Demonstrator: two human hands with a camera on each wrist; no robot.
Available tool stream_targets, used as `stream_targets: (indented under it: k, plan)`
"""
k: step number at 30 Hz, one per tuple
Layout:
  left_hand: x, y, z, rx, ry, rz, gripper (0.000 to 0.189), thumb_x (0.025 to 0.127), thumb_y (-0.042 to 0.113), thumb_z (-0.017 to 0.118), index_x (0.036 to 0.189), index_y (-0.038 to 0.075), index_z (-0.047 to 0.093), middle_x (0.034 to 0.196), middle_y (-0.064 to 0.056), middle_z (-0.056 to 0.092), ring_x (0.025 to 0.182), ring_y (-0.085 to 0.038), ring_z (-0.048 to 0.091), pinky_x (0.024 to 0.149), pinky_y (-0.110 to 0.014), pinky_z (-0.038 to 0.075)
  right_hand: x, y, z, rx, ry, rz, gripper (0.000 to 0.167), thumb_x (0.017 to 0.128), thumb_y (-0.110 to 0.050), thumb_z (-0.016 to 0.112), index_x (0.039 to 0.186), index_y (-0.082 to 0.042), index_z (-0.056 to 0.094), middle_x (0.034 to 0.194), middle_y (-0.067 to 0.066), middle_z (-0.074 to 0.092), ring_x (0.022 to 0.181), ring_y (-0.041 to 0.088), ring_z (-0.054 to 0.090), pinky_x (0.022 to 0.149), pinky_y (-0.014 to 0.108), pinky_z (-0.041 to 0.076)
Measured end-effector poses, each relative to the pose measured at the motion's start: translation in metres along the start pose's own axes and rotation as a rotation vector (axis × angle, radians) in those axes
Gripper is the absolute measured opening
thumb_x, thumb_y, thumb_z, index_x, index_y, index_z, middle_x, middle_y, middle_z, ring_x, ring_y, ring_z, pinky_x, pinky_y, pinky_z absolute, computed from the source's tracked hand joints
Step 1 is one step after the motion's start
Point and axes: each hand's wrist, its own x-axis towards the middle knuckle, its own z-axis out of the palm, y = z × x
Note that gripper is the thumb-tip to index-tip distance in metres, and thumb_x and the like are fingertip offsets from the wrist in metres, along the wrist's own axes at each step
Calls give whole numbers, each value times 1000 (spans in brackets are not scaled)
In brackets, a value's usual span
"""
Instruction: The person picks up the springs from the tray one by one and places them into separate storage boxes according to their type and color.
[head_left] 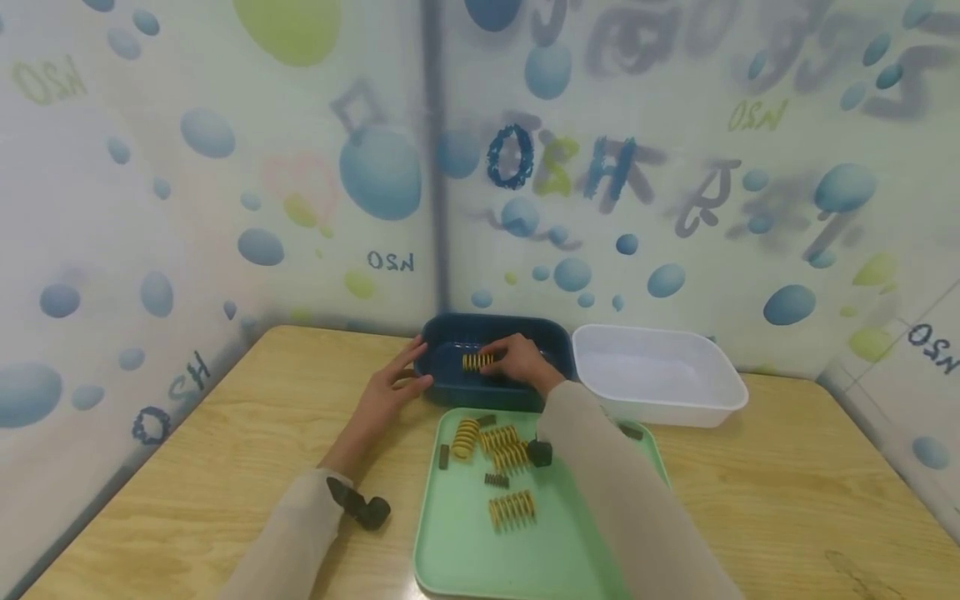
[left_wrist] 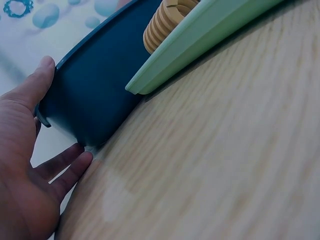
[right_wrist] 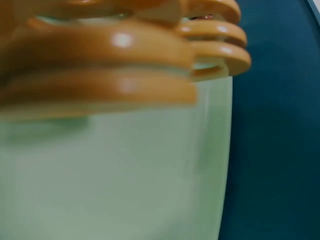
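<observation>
In the head view, my left hand (head_left: 386,396) touches the left end of a dark blue plastic bin (head_left: 480,396). Its fingers are fairly straight, spread along the bin's rim and outer wall; the left wrist view shows this hand (left_wrist: 25,165) against the bin's end (left_wrist: 95,85). My right hand (head_left: 521,360) reaches inside the bin and pinches a yellow coil spring (head_left: 477,362) there. More yellow springs (head_left: 513,510) lie on a green tray (head_left: 480,567) in front. The right wrist view shows springs (right_wrist: 220,50) close up; the right hand is hidden there.
A white bin (head_left: 660,408) stands right beside the blue one. Small dark springs (head_left: 497,480) and other dark pieces (head_left: 444,457) are on the tray, partly covered by the right sleeve (head_left: 622,492). Behind the wooden table (head_left: 787,483) are patterned walls (head_left: 480,233).
</observation>
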Motion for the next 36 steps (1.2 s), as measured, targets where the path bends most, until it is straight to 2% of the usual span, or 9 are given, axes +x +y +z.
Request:
stream_targets:
  k: [5, 9, 14, 18, 22, 27, 32, 36]
  plan:
    - [0, 0, 0, -5, 3, -8, 57, 93, 10, 63, 144, 0, 39, 156, -11, 24, 116, -41, 51, 85, -28, 47, -1, 0, 0, -23, -3, -30, 35, 81, -23, 78, 115, -16, 71, 121, 6, 64, 118, 25, 53, 98, 40, 41]
    - [1, -1, 2, -17, 1, -6, 56, 93, 9, 63, 143, -1, 40, 156, -12, 24, 116, -42, 51, 84, -25, 47, -3, 3, -3, -49, -7, -58, 42, 82, -24, 77, 122, -15, 67, 124, 6, 63, 120, 25, 53, 98, 39, 41]
    - [0, 1, 3, -6, -2, -3, 56, 93, 9, 63, 143, -1, 40, 155, -12, 24, 117, -42, 50, 88, -34, 47, -11, 5, -12, 28, 31, -77, 50, 83, -23, 77, 129, -14, 61, 125, 11, 61, 114, 27, 56, 93, 41, 45]
    - [-1, 2, 2, 10, 3, -5, 56, 93, 11, 63, 143, -1, 40, 155, -12, 24, 117, -42, 50, 89, -39, 47, -26, 4, -23, 89, 76, -88, 46, 85, -22, 74, 129, -13, 61, 124, 10, 61, 113, 27, 56, 91, 40, 46]
    - [-3, 1, 1, -2, 1, -9, 56, 93, 11, 63, 143, -1, 40, 155, -13, 24, 118, -45, 49, 87, -33, 48, -44, 4, -34, 125, 116, -97, 43, 87, -22, 72, 128, -12, 61, 121, 9, 63, 108, 25, 59, 85, 38, 49]
    - [-7, -3, 2, -3, 6, -8, 56, 93, 7, 62, 143, -4, 39, 155, -16, 24, 116, -46, 49, 82, -24, 47, -72, 2, -51, 209, 102, -135, 38, 90, -21, 69, 127, -13, 61, 116, 8, 63, 92, 23, 65, 74, 36, 53]
    - [-7, -3, 3, 6, 14, -4, 56, 93, 9, 63, 143, -2, 40, 155, -15, 25, 115, -43, 51, 83, -22, 46, -118, 3, -67, 173, 112, -227, 31, 91, -21, 68, 120, -11, 65, 105, 2, 66, 89, 20, 64, 73, 33, 52]
    - [-3, -1, 2, 23, 4, 5, 56, 94, 12, 63, 144, 0, 40, 155, -12, 25, 117, -42, 50, 85, -25, 46, -156, 15, -73, 164, 95, -244, 28, 90, -22, 68, 115, -8, 67, 99, 2, 67, 81, 20, 64, 65, 32, 52]
